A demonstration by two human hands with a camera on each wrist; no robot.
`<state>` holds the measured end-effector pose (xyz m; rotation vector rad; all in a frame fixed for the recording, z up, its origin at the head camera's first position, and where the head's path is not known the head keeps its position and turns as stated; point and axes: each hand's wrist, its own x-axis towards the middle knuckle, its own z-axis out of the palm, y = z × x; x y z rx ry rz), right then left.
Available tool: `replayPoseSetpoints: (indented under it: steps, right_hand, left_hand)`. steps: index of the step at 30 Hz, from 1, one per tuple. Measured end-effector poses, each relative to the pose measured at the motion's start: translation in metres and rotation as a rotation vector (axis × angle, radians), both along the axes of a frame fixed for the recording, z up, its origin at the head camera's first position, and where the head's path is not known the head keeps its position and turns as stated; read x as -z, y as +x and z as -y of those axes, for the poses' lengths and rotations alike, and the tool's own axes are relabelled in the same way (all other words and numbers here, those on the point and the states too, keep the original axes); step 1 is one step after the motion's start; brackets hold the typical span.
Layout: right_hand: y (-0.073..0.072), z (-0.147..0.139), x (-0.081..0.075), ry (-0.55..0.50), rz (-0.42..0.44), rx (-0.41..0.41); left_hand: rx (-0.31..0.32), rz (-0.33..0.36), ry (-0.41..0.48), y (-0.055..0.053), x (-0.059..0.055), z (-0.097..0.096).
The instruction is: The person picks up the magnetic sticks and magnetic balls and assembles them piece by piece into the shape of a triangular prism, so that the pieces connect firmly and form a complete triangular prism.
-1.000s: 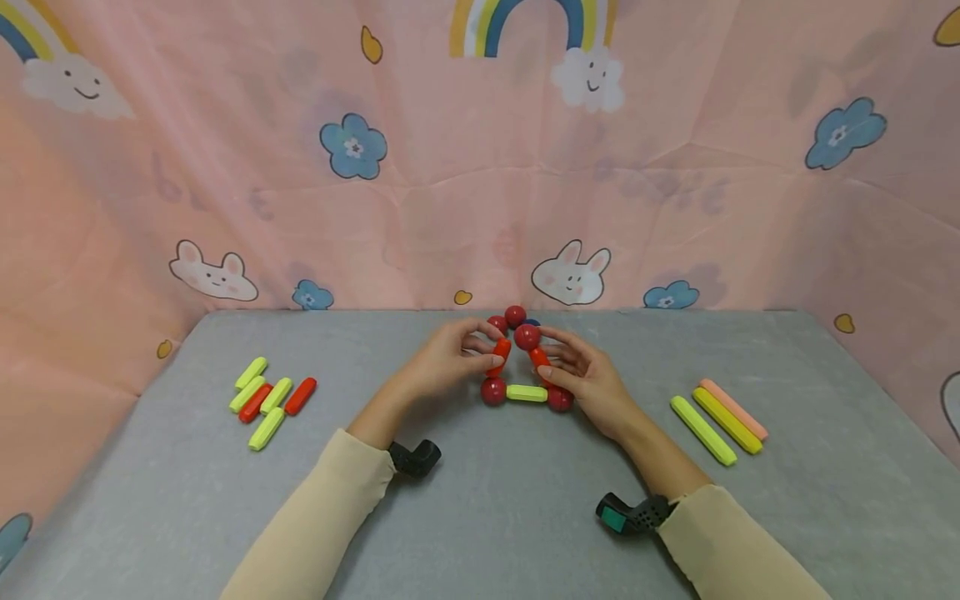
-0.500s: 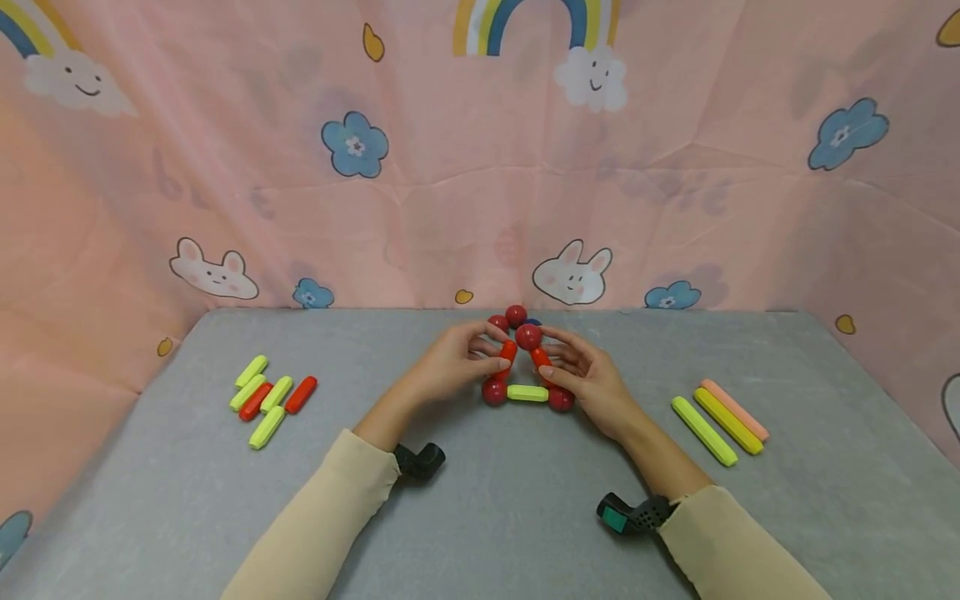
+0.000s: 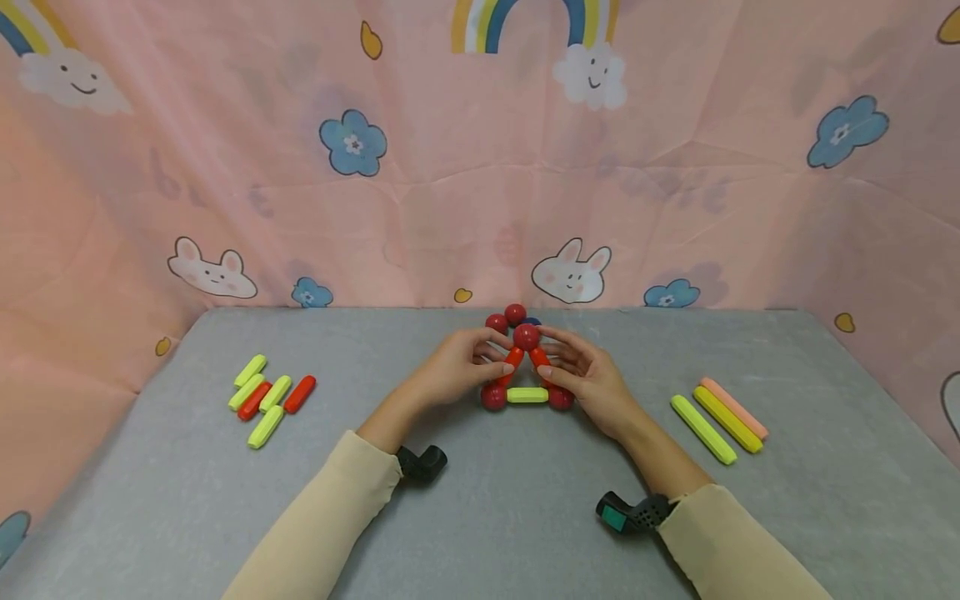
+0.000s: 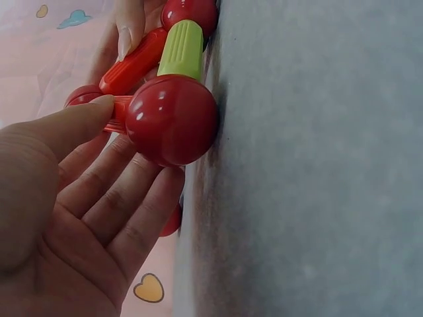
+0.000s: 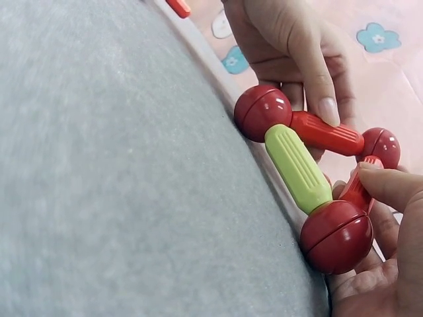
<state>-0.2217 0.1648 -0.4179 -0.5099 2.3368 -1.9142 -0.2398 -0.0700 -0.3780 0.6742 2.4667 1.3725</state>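
Observation:
A triangle of rods and balls stands upright on the table between both hands. Its base is a short yellow-green rod [image 3: 527, 395] joining two dark red balls [image 4: 172, 120]. Two red rods lean inward and meet at a red top ball [image 3: 527, 337]. My left hand [image 3: 463, 367] pinches the left red rod [image 5: 328, 134] between thumb and fingers. With thumb and fingers my right hand [image 3: 581, 371] holds the right red rod [image 4: 135, 61]. In the right wrist view the left red rod's upper end meets the top ball [image 5: 381, 147].
Behind the triangle sit two loose-looking red balls [image 3: 515, 314] and a partly hidden dark blue piece [image 3: 532, 322]. Several short yellow-green and red rods [image 3: 302, 394] lie at left. Three longer rods [image 3: 703, 430] lie at right. A pink printed cloth [image 3: 435, 192] hangs behind the table [image 3: 517, 517].
My left hand has tilted the left red rod rightward, bringing its upper end up to the top ball. The right hand has stayed nearly still.

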Motion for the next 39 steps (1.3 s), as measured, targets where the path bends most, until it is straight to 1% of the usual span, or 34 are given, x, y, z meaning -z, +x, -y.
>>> replayPoseSetpoints:
  steps: [6,10,14,17,20,22,24,27,30,32,35,37,39]
  right_hand:
    - [0.001,0.001,-0.001,0.007,-0.009,-0.005]
    - [0.001,0.002,-0.002,0.031,-0.028,0.010]
    - [0.001,0.006,-0.001,0.123,-0.091,0.044]
    - [0.002,0.009,0.000,0.190,-0.138,0.062]
    - [0.004,0.009,0.001,0.232,-0.158,0.062]
    - [0.006,0.009,0.000,0.260,-0.163,0.050]
    - [0.007,0.009,-0.002,0.298,-0.168,0.019]
    - [0.011,0.006,-0.006,0.348,-0.158,-0.056]
    - [0.016,0.002,-0.010,0.412,-0.167,-0.131]
    - [0.022,0.000,-0.012,0.446,-0.176,-0.159]
    - [0.033,0.000,-0.013,0.490,-0.189,-0.155]
    - [0.040,0.000,-0.011,0.495,-0.189,-0.127]
    - [0.045,0.001,-0.007,0.484,-0.192,-0.095]
  left_hand:
    - [-0.001,0.014,0.011,0.000,0.000,0.000]
    - [-0.019,0.017,0.004,0.000,0.001,0.001]
    - [-0.036,0.029,-0.027,0.001,-0.001,0.004]
    - [-0.008,0.042,-0.078,0.004,-0.002,0.006]
    - [0.027,0.052,-0.142,0.011,-0.003,0.008]
    - [0.028,0.041,-0.171,0.017,-0.003,0.008]
    - [0.013,0.042,-0.181,0.023,-0.003,0.008]
    - [-0.014,0.028,-0.177,0.031,0.002,0.009]
    - [-0.034,0.019,-0.173,0.038,0.005,0.014]
    - [-0.060,0.021,-0.167,0.044,0.006,0.019]
    - [-0.105,0.025,-0.142,0.054,0.008,0.025]
    - [-0.127,0.000,-0.132,0.060,0.011,0.028]
    - [-0.135,-0.038,-0.125,0.064,0.015,0.031]
